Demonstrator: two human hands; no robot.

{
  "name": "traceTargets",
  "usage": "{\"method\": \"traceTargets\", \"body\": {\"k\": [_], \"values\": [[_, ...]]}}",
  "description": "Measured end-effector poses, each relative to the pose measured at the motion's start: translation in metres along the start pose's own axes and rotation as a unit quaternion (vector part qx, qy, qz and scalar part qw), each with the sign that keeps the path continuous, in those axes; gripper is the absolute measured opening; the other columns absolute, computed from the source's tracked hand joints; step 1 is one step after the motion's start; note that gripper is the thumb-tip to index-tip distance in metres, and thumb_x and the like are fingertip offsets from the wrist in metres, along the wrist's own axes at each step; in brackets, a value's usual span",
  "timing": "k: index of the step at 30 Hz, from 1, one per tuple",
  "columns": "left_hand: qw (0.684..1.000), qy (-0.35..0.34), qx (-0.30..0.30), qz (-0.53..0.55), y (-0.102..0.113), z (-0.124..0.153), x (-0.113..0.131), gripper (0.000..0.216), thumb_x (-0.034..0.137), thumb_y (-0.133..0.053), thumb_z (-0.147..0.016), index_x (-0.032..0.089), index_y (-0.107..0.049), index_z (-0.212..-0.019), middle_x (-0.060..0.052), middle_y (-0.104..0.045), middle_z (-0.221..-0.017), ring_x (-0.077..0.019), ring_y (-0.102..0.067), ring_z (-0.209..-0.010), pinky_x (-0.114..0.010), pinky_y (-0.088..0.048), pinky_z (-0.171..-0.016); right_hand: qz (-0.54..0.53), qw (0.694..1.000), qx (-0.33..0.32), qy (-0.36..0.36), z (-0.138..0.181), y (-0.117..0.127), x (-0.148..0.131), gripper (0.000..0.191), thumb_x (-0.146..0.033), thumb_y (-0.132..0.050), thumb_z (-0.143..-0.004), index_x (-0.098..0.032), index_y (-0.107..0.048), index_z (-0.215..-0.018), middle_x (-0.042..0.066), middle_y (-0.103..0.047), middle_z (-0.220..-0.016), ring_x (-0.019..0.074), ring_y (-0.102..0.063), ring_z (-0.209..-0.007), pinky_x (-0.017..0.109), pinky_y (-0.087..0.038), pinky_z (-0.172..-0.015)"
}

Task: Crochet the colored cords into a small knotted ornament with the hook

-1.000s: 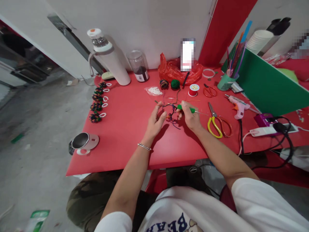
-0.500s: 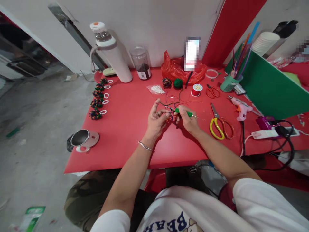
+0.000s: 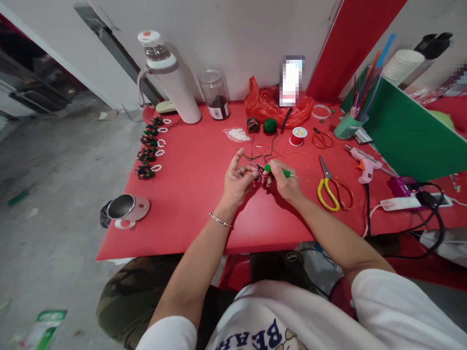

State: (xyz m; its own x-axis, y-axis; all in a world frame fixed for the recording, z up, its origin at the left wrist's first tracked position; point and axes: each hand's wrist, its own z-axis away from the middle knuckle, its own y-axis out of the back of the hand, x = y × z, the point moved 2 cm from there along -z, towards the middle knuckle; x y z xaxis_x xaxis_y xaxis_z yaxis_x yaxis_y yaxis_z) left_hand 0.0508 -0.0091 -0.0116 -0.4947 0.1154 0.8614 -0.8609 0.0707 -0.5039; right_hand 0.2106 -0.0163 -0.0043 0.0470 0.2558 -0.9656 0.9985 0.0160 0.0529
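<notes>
My right hand (image 3: 286,181) is closed around the green handle of a crochet hook (image 3: 278,170), its tip pointing left at the work. Between thumb and fingers, my left hand (image 3: 237,181) pinches a small dark multicoloured crochet piece (image 3: 260,176), partly hidden by the fingers. Yarn runs over my raised left index finger. Beyond the hands lie a dark multicoloured yarn ball (image 3: 252,125) and a green yarn ball (image 3: 270,126), with loose strands trailing toward me. Finished-looking crocheted pompoms with white bead loops (image 3: 145,171) stand in a column at the left.
On the red table (image 3: 189,204) are a mug (image 3: 140,208), a white flask (image 3: 178,92), a jar (image 3: 215,97) and a bag of white beads (image 3: 237,134). To the right lie red thread (image 3: 297,140), small scissors (image 3: 322,140), larger scissors (image 3: 330,187), a pink glue gun (image 3: 367,164) and a power strip (image 3: 408,201).
The hook and crochet piece have shifted very slightly between my fingers. Both hands keep their hold, and the table things stay in place; the view moves a little.
</notes>
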Motion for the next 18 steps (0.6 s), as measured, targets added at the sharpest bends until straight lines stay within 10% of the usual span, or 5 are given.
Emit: {"method": "traceTargets", "body": {"k": [18], "values": [[1.000,-0.008,-0.002,-0.013,-0.0007,0.0001,0.0032,0.107,0.011,-0.085,-0.069,0.025,-0.036,-0.163,0.005,-0.071,-0.080,-0.0077,-0.059,-0.057,-0.019,-0.038,-0.047,0.007,1.000,0.003,-0.007,-0.0007,0.0007,0.0037,0.056,-0.071,-0.054,-0.098,-0.023,-0.067,-0.072,0.000,-0.060,-0.070,0.0135,-0.057,-0.060,0.029,-0.048,-0.056]]}}
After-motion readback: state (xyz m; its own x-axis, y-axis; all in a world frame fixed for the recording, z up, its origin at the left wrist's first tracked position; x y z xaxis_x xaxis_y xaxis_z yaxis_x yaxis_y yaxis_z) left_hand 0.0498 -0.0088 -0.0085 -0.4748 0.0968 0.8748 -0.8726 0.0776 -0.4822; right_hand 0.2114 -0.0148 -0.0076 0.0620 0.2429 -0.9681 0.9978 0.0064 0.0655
